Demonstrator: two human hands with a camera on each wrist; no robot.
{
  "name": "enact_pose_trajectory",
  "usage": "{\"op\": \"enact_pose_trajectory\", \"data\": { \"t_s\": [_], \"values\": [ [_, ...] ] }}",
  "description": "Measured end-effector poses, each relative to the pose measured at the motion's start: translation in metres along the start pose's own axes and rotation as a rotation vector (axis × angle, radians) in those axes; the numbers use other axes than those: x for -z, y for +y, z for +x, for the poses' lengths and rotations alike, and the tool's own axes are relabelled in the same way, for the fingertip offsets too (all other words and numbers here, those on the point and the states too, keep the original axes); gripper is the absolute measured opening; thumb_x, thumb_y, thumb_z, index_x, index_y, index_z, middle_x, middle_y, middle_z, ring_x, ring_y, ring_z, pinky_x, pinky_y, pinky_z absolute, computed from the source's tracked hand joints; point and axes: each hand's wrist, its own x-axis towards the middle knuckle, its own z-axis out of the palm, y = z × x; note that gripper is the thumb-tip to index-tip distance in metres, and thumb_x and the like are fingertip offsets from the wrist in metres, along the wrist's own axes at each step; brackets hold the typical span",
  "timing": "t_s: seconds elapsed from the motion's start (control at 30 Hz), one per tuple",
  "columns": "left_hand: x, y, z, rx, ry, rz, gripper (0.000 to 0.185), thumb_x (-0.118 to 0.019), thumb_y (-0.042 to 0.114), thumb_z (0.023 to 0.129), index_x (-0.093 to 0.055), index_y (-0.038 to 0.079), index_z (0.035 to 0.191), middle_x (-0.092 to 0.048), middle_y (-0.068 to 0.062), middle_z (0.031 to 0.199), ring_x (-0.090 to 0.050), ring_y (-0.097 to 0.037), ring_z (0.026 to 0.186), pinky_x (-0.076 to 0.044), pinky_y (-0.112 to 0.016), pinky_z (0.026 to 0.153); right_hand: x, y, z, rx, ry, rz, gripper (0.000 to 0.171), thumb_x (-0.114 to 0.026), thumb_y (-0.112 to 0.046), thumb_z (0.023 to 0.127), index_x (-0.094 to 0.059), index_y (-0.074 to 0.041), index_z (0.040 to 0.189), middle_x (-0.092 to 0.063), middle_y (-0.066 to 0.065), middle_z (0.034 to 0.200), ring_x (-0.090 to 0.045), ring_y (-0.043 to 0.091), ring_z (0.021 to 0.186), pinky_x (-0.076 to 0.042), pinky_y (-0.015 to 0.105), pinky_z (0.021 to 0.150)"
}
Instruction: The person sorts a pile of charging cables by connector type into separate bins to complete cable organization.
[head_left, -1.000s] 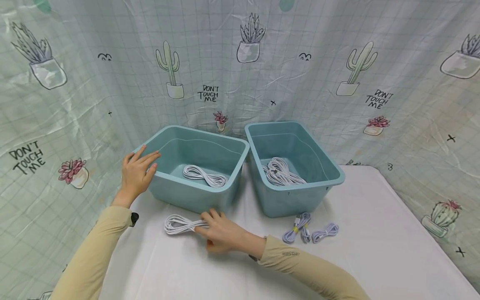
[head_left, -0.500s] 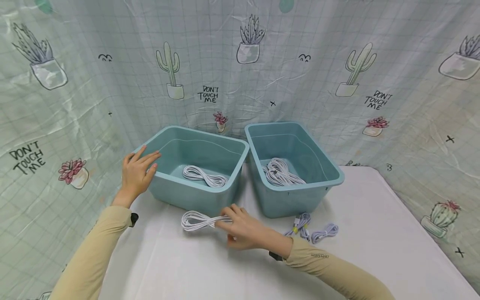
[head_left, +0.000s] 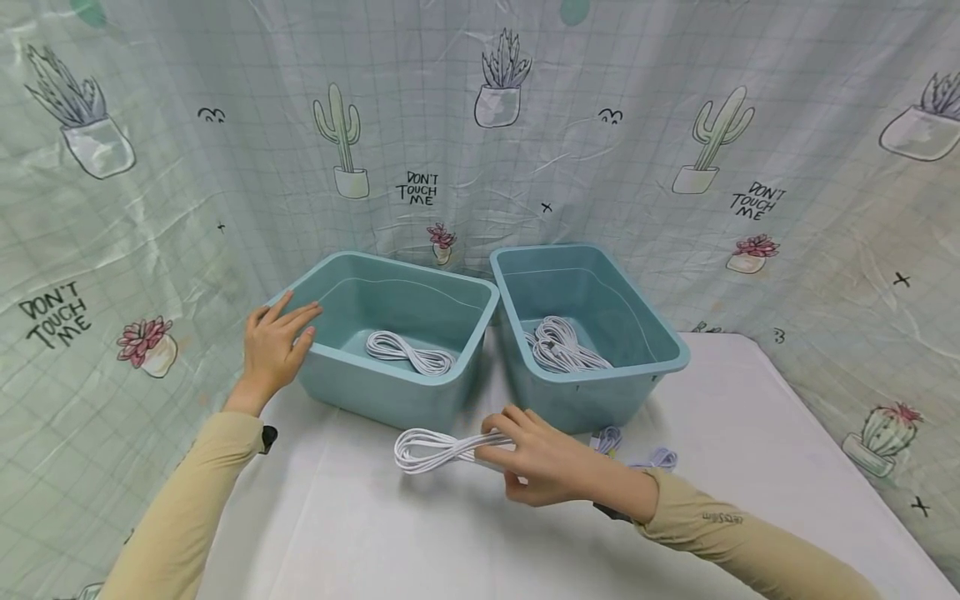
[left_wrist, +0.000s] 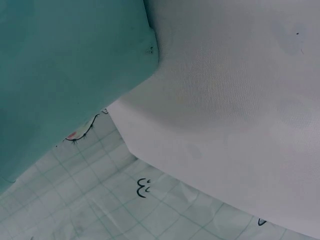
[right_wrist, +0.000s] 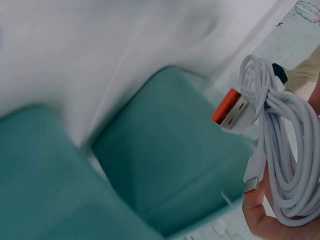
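Note:
My right hand (head_left: 536, 458) grips a coiled white cable (head_left: 438, 448) and holds it just above the white table, in front of the gap between two teal bins. In the right wrist view the same white cable (right_wrist: 282, 150) shows an orange-tipped plug. My left hand (head_left: 273, 342) rests with straight fingers on the front left corner of the left bin (head_left: 390, 387), which holds one white cable coil (head_left: 408, 352). The right bin (head_left: 592, 392) holds a pile of white cables (head_left: 562, 348).
Two small pale purple cable bundles (head_left: 637, 450) lie on the white table (head_left: 420, 542) in front of the right bin, partly behind my right wrist. A cactus-print curtain (head_left: 480, 125) closes off the back and both sides. The left wrist view shows only the bin wall (left_wrist: 65, 70) and tablecloth.
My right hand has carried the white cable to the right and lifted it a little, from in front of the left bin to the gap between the bins. The left hand has stayed put.

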Motion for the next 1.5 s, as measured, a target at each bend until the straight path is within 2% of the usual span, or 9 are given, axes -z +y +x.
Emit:
{"op": "enact_pose_trajectory", "data": {
  "t_s": [0.23, 0.43, 0.53, 0.67, 0.8, 0.97, 1.13, 1.33, 1.5],
  "values": [
    [0.001, 0.000, -0.001, -0.002, 0.008, 0.002, 0.055, -0.030, 0.048, 0.093, -0.065, 0.008, 0.109, -0.063, -0.013, 0.112, -0.043, -0.034, 0.123, -0.027, -0.055, 0.096, 0.034, 0.011, -0.015, -0.006, -0.026, -0.009, 0.043, -0.064, -0.012, 0.063, -0.055, -0.021, 0.104, -0.048, 0.001, 0.107, -0.040, 0.014, 0.087, -0.039, 0.026, 0.069],
    [0.000, -0.001, -0.001, 0.001, 0.002, 0.012, 0.057, -0.028, 0.050, 0.093, -0.064, 0.009, 0.109, -0.063, -0.012, 0.113, -0.043, -0.034, 0.123, -0.026, -0.054, 0.096, 0.062, 0.021, -0.027, -0.016, 0.012, 0.001, 0.044, -0.063, -0.009, 0.059, -0.059, -0.018, 0.101, -0.051, 0.003, 0.106, -0.044, 0.015, 0.088, -0.041, 0.027, 0.069],
    [0.000, -0.001, -0.001, -0.001, 0.006, 0.011, 0.053, -0.031, 0.047, 0.093, -0.064, 0.009, 0.109, -0.063, -0.012, 0.112, -0.043, -0.034, 0.123, -0.026, -0.054, 0.096, 0.075, 0.027, -0.032, -0.027, 0.030, -0.007, 0.042, -0.063, -0.010, 0.059, -0.060, -0.018, 0.100, -0.052, 0.004, 0.107, -0.046, 0.015, 0.091, -0.043, 0.029, 0.070],
    [0.001, 0.000, -0.001, -0.001, 0.009, 0.010, 0.048, -0.035, 0.043, 0.092, -0.064, 0.009, 0.110, -0.063, -0.012, 0.112, -0.043, -0.034, 0.123, -0.027, -0.055, 0.096, 0.091, 0.037, -0.038, -0.040, 0.052, -0.010, 0.036, -0.058, -0.012, 0.064, -0.060, -0.018, 0.100, -0.052, 0.005, 0.108, -0.046, 0.016, 0.094, -0.045, 0.031, 0.069],
    [0.001, 0.001, -0.001, -0.003, 0.011, 0.010, 0.055, -0.030, 0.048, 0.093, -0.065, 0.008, 0.109, -0.064, -0.013, 0.111, -0.044, -0.035, 0.122, -0.027, -0.055, 0.096, 0.106, 0.048, -0.042, -0.038, 0.084, -0.028, 0.030, -0.046, -0.015, 0.072, -0.061, -0.017, 0.099, -0.053, 0.006, 0.106, -0.046, 0.016, 0.092, -0.043, 0.031, 0.067],
    [0.001, 0.002, -0.001, -0.007, 0.017, 0.009, 0.056, -0.029, 0.049, 0.093, -0.065, 0.008, 0.108, -0.064, -0.013, 0.111, -0.044, -0.035, 0.121, -0.027, -0.055, 0.096, 0.124, 0.063, -0.043, -0.041, 0.130, -0.064, 0.032, -0.036, -0.020, 0.080, -0.061, -0.015, 0.099, -0.053, 0.007, 0.104, -0.046, 0.017, 0.089, -0.042, 0.030, 0.062],
    [0.002, 0.002, -0.001, 0.003, 0.006, 0.007, 0.053, -0.031, 0.047, 0.093, -0.065, 0.008, 0.108, -0.063, -0.013, 0.112, -0.043, -0.034, 0.123, -0.026, -0.055, 0.096, 0.136, 0.081, -0.043, -0.054, 0.181, -0.080, 0.033, -0.033, -0.026, 0.085, -0.061, -0.012, 0.098, -0.054, 0.009, 0.102, -0.047, 0.019, 0.088, -0.043, 0.032, 0.058],
    [0.003, 0.003, -0.001, 0.007, -0.001, 0.006, 0.055, -0.030, 0.048, 0.093, -0.065, 0.009, 0.109, -0.063, -0.012, 0.112, -0.043, -0.034, 0.123, -0.026, -0.055, 0.096, 0.141, 0.103, -0.042, -0.100, 0.240, -0.075, 0.030, -0.044, -0.017, 0.075, -0.062, -0.009, 0.098, -0.054, 0.013, 0.099, -0.048, 0.025, 0.088, -0.044, 0.034, 0.057],
    [0.003, 0.003, -0.001, 0.008, 0.001, 0.007, 0.058, -0.028, 0.050, 0.092, -0.065, 0.008, 0.109, -0.063, -0.012, 0.112, -0.043, -0.034, 0.123, -0.026, -0.055, 0.096, 0.141, 0.120, -0.040, -0.188, 0.272, -0.103, 0.033, -0.055, -0.005, 0.065, -0.061, -0.006, 0.098, -0.054, 0.018, 0.097, -0.049, 0.030, 0.090, -0.044, 0.036, 0.060]
  ]
}}
